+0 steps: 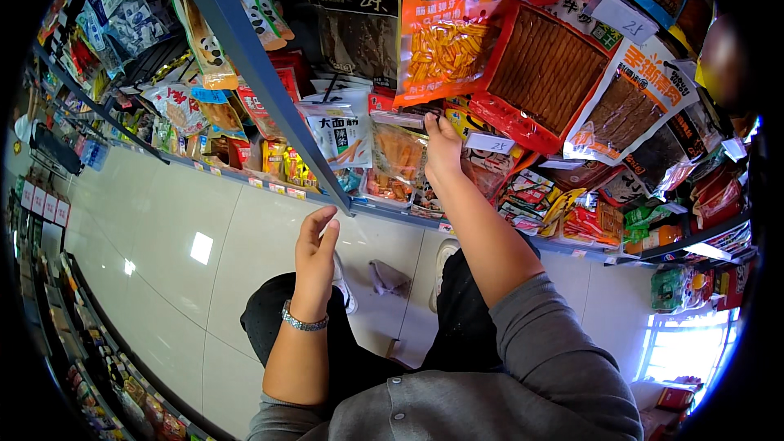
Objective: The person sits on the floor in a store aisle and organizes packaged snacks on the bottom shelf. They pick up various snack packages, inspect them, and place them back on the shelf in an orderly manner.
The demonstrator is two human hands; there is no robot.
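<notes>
The right hand (443, 147) is extended to the snack rack, its fingertips set close to the lower edge of an orange snack packet (445, 49); whether anything is pinched there cannot be told. The left hand (314, 257) is held lower, in front of the shelf, fingers loosely bent, thumb apart, nothing gripped. The step in hand is judged to be a one-handed reach among the packets; at so crowded a spot, a narrow pinch and care with neighbouring goods are called for.

A white price tag (490, 144), marked with handwritten figures, is seen just right of the right hand, and a clear-fronted snack packet (400, 149) just left of it. Pale lettering and a cartoon face are printed on the orange packet. Farther out, brown strips are shown through a red-edged packet (543, 73), orange characters are borne by a white-and-orange packet (629, 106), and bold dark characters by a white packet (343, 126) beside the blue-grey shelf upright (261, 73). Below, a grey cloth (388, 278) is seen on the tiled floor (180, 212)
</notes>
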